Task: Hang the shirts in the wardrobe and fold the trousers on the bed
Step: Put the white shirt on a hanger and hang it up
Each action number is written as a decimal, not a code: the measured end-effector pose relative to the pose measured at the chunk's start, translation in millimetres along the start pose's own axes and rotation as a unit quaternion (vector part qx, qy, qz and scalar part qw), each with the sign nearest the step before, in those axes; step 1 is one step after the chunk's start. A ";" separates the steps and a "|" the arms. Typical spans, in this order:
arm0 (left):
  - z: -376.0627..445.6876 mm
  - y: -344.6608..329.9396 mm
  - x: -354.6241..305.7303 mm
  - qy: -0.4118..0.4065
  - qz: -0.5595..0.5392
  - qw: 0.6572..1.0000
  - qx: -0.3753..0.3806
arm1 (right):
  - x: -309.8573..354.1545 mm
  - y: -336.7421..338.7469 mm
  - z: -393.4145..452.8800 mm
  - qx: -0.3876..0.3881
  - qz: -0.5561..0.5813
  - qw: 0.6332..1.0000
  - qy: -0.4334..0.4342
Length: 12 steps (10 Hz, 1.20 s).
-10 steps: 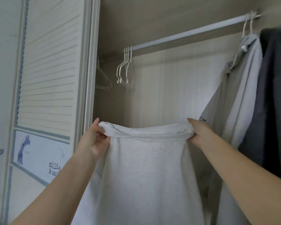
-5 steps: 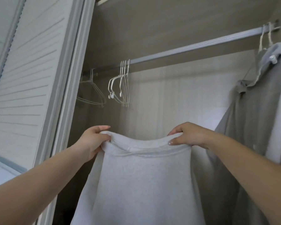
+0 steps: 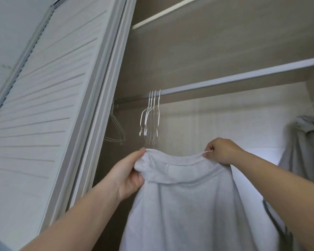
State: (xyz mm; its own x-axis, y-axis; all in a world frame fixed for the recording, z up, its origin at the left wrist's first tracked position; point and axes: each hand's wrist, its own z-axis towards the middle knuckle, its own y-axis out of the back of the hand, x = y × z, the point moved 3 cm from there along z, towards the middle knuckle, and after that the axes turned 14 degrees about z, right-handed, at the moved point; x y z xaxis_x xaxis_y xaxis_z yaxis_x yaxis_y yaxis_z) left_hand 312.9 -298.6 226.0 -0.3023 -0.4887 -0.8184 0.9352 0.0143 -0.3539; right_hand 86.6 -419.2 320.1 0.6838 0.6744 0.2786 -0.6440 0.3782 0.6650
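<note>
The left hand (image 3: 129, 175) and right hand (image 3: 220, 151) each grip one end of the light grey sweatshirt's (image 3: 188, 205) neckline, holding it up inside the wardrobe. It hangs just below the white hangers (image 3: 150, 115) on the rail (image 3: 234, 80); another grey garment (image 3: 304, 149) hangs at far right

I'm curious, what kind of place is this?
Most likely a bedroom wardrobe: a hanging rail carries empty white hangers, a grey garment hangs at the right, and a louvred door stands open.
</note>
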 end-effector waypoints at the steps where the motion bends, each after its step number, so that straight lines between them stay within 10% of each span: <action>1: 12.1 -4.4 -9.5 -0.051 -0.060 0.997 -0.005 | 32.5 -3.9 20.0 -0.028 -0.008 0.999 0.033; 4: 38.4 -16.8 -7.8 -0.069 -0.056 0.996 -0.015 | 125.5 -17.8 62.5 -0.052 0.452 0.890 -0.038; 8: 43.1 -12.0 -5.2 -0.073 -0.057 0.996 -0.003 | 153.2 -48.9 88.0 -0.061 0.469 0.881 -0.014; 12: 39.3 -4.9 9.0 -0.060 -0.037 0.997 -0.037 | 140.1 -20.4 79.3 -0.267 0.328 0.903 0.070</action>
State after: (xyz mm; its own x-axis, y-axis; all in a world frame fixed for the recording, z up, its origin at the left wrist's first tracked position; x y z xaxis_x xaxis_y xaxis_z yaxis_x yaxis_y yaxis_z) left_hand 312.9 -337.4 238.1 -0.3416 -0.5909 -0.7309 0.8936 0.0368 -0.4474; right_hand 222.7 -382.7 400.5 0.0678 0.9240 0.3764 -0.9943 0.0939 -0.0514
